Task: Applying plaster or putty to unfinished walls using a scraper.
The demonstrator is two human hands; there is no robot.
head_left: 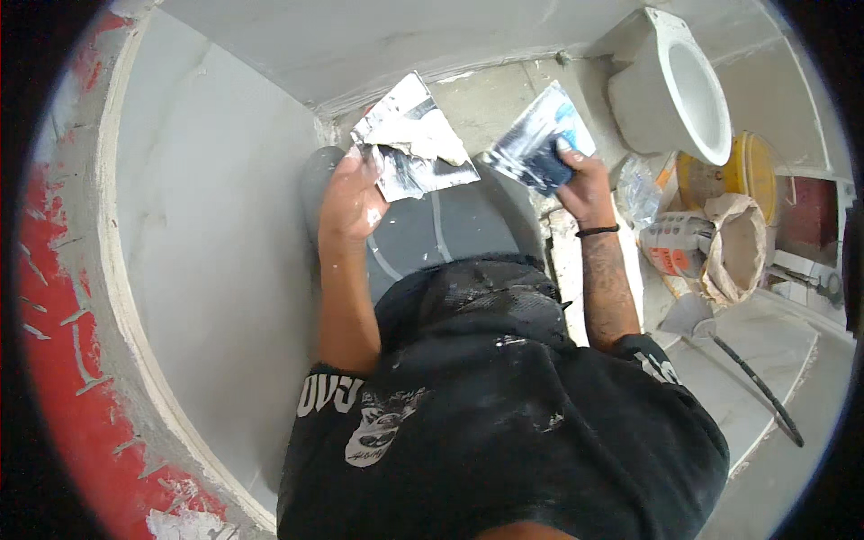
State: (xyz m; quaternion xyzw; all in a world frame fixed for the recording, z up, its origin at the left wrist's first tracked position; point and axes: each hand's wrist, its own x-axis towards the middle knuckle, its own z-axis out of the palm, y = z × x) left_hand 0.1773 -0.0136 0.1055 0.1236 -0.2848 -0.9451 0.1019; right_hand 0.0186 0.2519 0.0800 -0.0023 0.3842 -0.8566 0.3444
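Note:
My left hand (pixel 353 198) grips a flat, roughly square plate (pixel 396 175) by its left edge. A thick lump of white paste (pixel 430 135) lies across the plate, and more is smeared over its face. To the right, my right hand (pixel 587 187) is closed on a smaller flat spreader (pixel 531 139), dark blue and streaked with white, its thumb pressed on the face. The two tools are held up a short gap apart, above my grey trousers. White specks dot my left hand and wrist.
A white toilet bowl (pixel 693 90) stands at the far right. Near it are a yellow bucket (pixel 760 171), an open paper bag (pixel 733 252), a clear plastic bag (pixel 639 191) and a long-handled scraper (pixel 751 373). Grey panelled walls (pixel 216 225) rise close at left and ahead.

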